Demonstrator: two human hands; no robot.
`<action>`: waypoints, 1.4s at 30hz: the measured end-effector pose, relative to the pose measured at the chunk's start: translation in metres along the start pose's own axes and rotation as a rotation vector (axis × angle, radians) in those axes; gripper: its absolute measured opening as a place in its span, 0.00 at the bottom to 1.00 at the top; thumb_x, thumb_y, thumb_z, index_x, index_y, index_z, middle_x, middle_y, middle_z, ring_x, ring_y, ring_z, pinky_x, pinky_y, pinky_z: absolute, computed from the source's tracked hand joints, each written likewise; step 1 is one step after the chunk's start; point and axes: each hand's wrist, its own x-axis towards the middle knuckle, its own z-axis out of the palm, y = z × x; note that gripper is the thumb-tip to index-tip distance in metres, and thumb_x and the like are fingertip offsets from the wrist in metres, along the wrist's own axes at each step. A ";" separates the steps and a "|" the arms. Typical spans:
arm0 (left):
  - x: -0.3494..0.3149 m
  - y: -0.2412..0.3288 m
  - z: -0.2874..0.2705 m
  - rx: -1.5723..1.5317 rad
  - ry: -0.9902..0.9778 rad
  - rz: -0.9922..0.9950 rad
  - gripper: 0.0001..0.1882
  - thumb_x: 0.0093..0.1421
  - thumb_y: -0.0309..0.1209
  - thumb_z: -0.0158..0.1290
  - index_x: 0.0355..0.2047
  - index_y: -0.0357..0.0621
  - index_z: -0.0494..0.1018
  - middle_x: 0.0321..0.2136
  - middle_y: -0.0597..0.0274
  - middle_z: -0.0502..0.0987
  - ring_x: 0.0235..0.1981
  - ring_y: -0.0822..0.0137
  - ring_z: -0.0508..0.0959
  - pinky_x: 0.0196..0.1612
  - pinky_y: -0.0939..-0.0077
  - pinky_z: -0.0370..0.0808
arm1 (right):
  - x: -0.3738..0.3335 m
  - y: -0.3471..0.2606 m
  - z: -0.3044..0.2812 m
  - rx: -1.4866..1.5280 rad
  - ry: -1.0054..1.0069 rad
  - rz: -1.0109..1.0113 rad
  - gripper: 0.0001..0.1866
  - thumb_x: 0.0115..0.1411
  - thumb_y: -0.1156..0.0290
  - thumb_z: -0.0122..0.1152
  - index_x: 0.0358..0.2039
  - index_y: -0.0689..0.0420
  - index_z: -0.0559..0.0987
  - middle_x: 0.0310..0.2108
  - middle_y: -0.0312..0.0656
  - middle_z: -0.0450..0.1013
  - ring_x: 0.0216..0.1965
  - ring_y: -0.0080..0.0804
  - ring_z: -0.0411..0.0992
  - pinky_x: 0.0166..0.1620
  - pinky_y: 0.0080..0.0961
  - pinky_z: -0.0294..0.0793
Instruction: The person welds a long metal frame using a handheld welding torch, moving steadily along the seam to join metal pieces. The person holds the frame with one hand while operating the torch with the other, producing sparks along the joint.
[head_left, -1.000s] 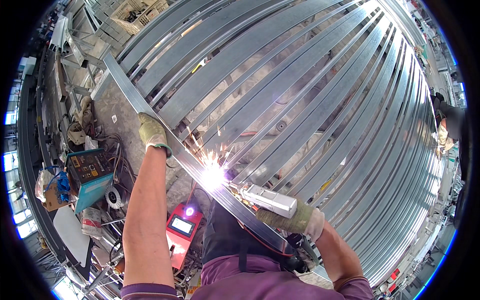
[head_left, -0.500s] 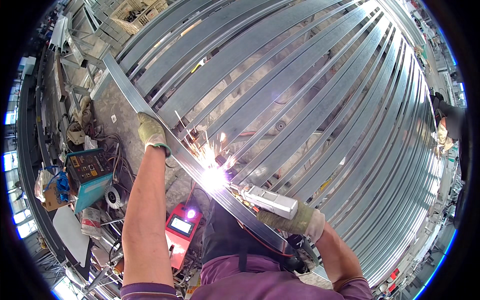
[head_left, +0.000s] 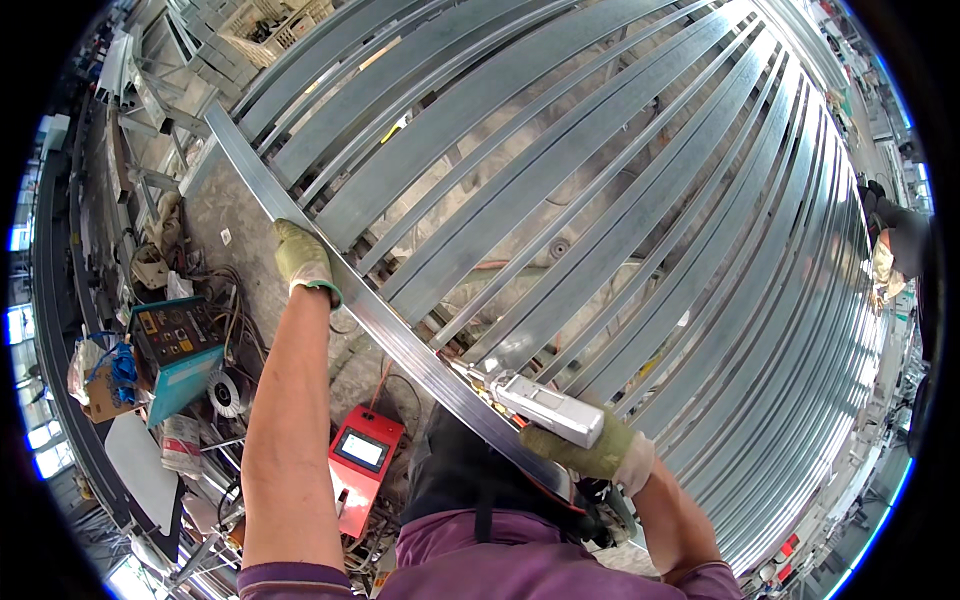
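Well, the gloved left hand (head_left: 305, 255) had a firm grip on the outer edge of the long metal rail (head_left: 390, 335), left of the frame's centre, its bare forearm running straight down to the bottom edge. And across to the lower middle, the gloved right hand (head_left: 590, 445) was wrapped around a silver, boxy hand tool (head_left: 548, 405), its nozzle pointing up and left, right beside the rail, close to where the slat ends met it. What a spread of grey metal slats (head_left: 485, 240) that was, fanning from the rail through the upper middle and away to the right side, with concrete floor (head_left: 240, 210) showing in the gaps!

Down at lower centre-left sat a red machine (head_left: 368, 450), its small screen lit. Further left stood a teal-and-black machine (head_left: 180, 345), a pale spool (head_left: 228, 393) just beside it. A cream crate (head_left: 300, 32) occupied the upper left, while out at the far right edge another person (head_left: 905, 245) appeared, partly lost in the fisheye rim.
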 end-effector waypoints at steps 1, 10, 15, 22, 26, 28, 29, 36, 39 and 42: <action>0.002 -0.002 0.000 -0.017 -0.012 0.006 0.49 0.72 0.68 0.32 0.54 0.27 0.77 0.48 0.38 0.82 0.50 0.43 0.81 0.54 0.57 0.75 | -0.001 0.011 0.002 -0.064 0.031 -0.155 0.28 0.66 0.53 0.69 0.61 0.56 0.79 0.54 0.47 0.80 0.55 0.36 0.78 0.59 0.28 0.75; 0.009 -0.005 -0.002 -0.108 -0.106 -0.038 0.50 0.71 0.68 0.30 0.56 0.27 0.76 0.52 0.37 0.80 0.54 0.41 0.80 0.58 0.55 0.74 | -0.052 0.017 0.019 0.024 0.245 -0.154 0.27 0.67 0.55 0.69 0.60 0.57 0.79 0.52 0.42 0.81 0.51 0.29 0.77 0.55 0.26 0.75; 0.012 -0.020 0.005 -0.269 -0.130 0.122 0.44 0.74 0.63 0.33 0.61 0.29 0.73 0.57 0.45 0.79 0.56 0.47 0.80 0.59 0.62 0.74 | -0.087 0.037 0.031 0.031 0.325 -0.095 0.25 0.67 0.60 0.70 0.61 0.56 0.79 0.53 0.41 0.81 0.52 0.24 0.76 0.56 0.24 0.74; -0.041 -0.103 0.030 -0.522 -0.177 0.129 0.39 0.76 0.58 0.37 0.56 0.27 0.73 0.53 0.44 0.80 0.52 0.51 0.80 0.57 0.63 0.75 | -0.124 0.017 0.008 -0.089 0.244 0.033 0.32 0.66 0.48 0.67 0.64 0.53 0.76 0.43 0.40 0.82 0.39 0.25 0.77 0.46 0.26 0.79; -0.129 -0.106 0.008 -0.409 -0.099 -0.014 0.40 0.75 0.60 0.36 0.55 0.27 0.73 0.50 0.42 0.80 0.49 0.48 0.80 0.56 0.60 0.75 | -0.100 -0.016 -0.004 -0.187 0.112 0.061 0.34 0.67 0.42 0.62 0.66 0.50 0.74 0.37 0.38 0.81 0.33 0.25 0.74 0.40 0.25 0.78; -0.169 -0.076 -0.012 -0.300 -0.046 -0.083 0.42 0.75 0.61 0.36 0.55 0.27 0.72 0.50 0.40 0.80 0.50 0.46 0.80 0.56 0.59 0.75 | -0.085 -0.023 -0.008 -0.187 0.100 0.021 0.35 0.66 0.41 0.63 0.67 0.49 0.74 0.40 0.39 0.81 0.35 0.28 0.75 0.42 0.26 0.78; -0.166 -0.083 -0.013 -0.285 -0.027 -0.048 0.43 0.74 0.63 0.35 0.57 0.28 0.72 0.51 0.39 0.80 0.51 0.45 0.80 0.56 0.60 0.75 | -0.067 -0.012 -0.008 -0.189 0.079 -0.050 0.36 0.66 0.41 0.63 0.67 0.49 0.74 0.41 0.40 0.81 0.36 0.29 0.75 0.44 0.26 0.78; -0.158 -0.089 -0.016 -0.195 -0.097 -0.048 0.46 0.73 0.66 0.33 0.59 0.29 0.73 0.53 0.39 0.80 0.53 0.41 0.79 0.57 0.57 0.74 | -0.009 0.022 -0.020 -0.201 -0.024 -0.178 0.33 0.67 0.43 0.65 0.64 0.50 0.76 0.41 0.41 0.81 0.36 0.28 0.75 0.43 0.29 0.77; -0.161 -0.084 -0.015 -0.229 -0.064 -0.106 0.47 0.72 0.67 0.34 0.59 0.30 0.73 0.52 0.40 0.81 0.52 0.42 0.80 0.57 0.58 0.74 | -0.001 0.023 -0.022 -0.168 -0.059 -0.101 0.32 0.67 0.45 0.65 0.64 0.50 0.76 0.41 0.41 0.81 0.37 0.27 0.74 0.44 0.28 0.77; -0.158 -0.086 -0.015 -0.223 -0.066 -0.120 0.47 0.72 0.67 0.33 0.59 0.30 0.73 0.51 0.40 0.81 0.51 0.44 0.80 0.57 0.58 0.74 | 0.006 0.024 -0.023 -0.162 -0.087 -0.145 0.31 0.67 0.46 0.65 0.64 0.50 0.76 0.44 0.40 0.81 0.39 0.26 0.74 0.47 0.26 0.76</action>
